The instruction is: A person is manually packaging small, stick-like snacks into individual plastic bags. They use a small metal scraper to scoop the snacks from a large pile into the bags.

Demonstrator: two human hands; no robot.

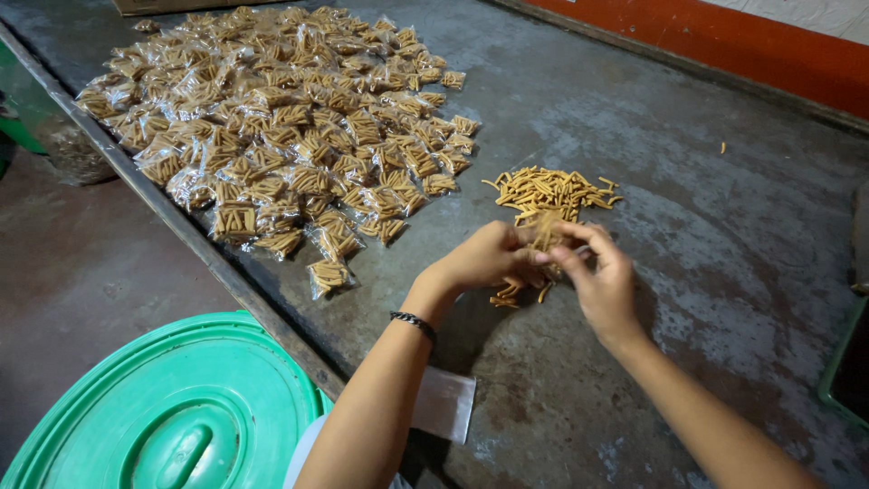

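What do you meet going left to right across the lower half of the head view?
Green lid → stack of clear empty bags at the table edge → left hand → small bag of snack sticks pinched between both hands → right hand → green tray edge.

Bare forearms, dark beaded bracelet (414, 322) on left wrist

The green lid (172, 412) runs off the bottom edge (a green crate (842, 362) is cut off right).
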